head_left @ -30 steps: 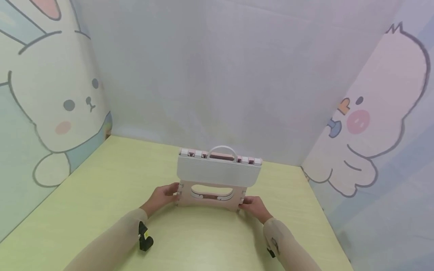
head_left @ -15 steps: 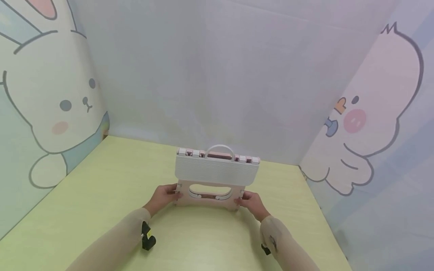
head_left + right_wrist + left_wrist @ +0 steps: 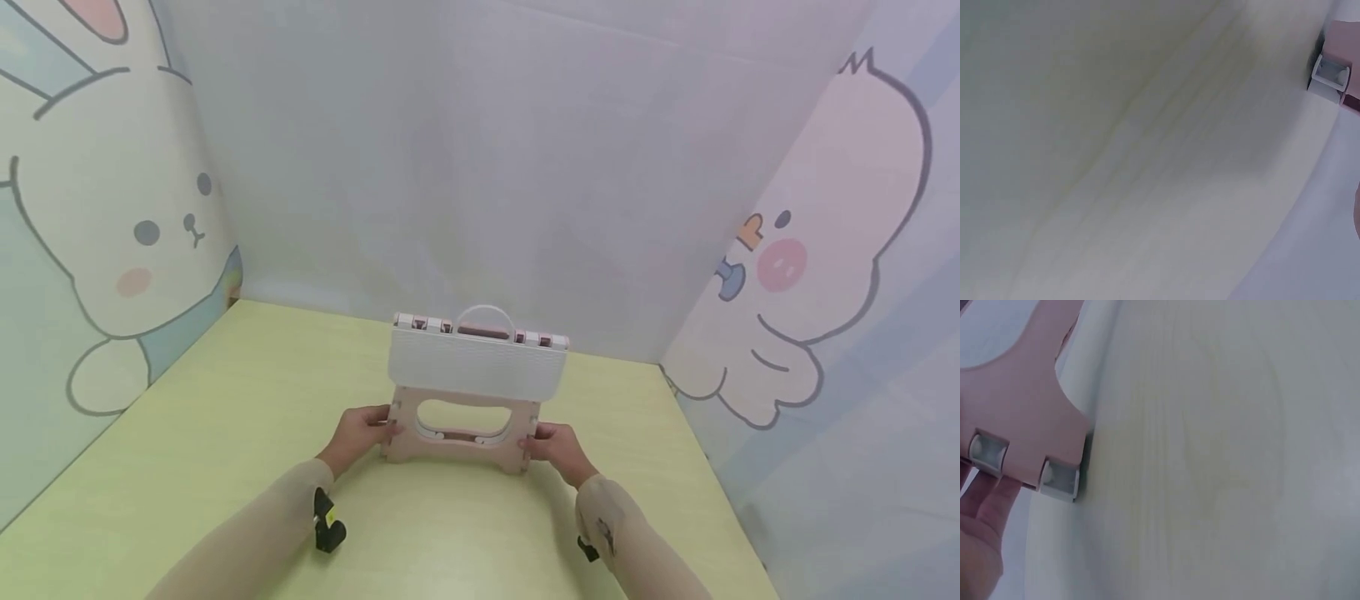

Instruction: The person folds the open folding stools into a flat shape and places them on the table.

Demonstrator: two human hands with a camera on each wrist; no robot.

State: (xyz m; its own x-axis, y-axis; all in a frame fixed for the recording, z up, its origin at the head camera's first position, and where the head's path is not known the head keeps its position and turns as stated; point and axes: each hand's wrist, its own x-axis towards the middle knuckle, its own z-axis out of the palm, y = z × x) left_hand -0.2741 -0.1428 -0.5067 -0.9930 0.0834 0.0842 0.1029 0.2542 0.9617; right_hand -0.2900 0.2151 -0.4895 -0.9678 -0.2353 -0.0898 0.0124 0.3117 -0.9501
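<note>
A pink and white folding step stool (image 3: 465,450) stands upright on the table in the head view. Its white top panel (image 3: 476,362) hangs down over the pink leg panel, which has an oval opening. A white carrying handle (image 3: 486,307) arches above the hinged upper edge. My left hand (image 3: 362,433) grips the leg panel's left edge, thumb in front. On the opposite edge, my right hand (image 3: 558,450) holds it the same way. The left wrist view shows the stool's pink corner (image 3: 1035,419) close over the table, with fingers (image 3: 991,506) behind it.
The yellow-green table (image 3: 450,533) meets a pale curtain (image 3: 465,167) behind the stool. Side curtains carry a cartoon rabbit (image 3: 112,208) and a cartoon chick (image 3: 840,225). A black wrist device (image 3: 327,525) hangs under the left sleeve.
Both thumbs have come round onto the front of the leg panel. The stool's top has shifted up and back in view, while its lower edge sits slightly nearer me.
</note>
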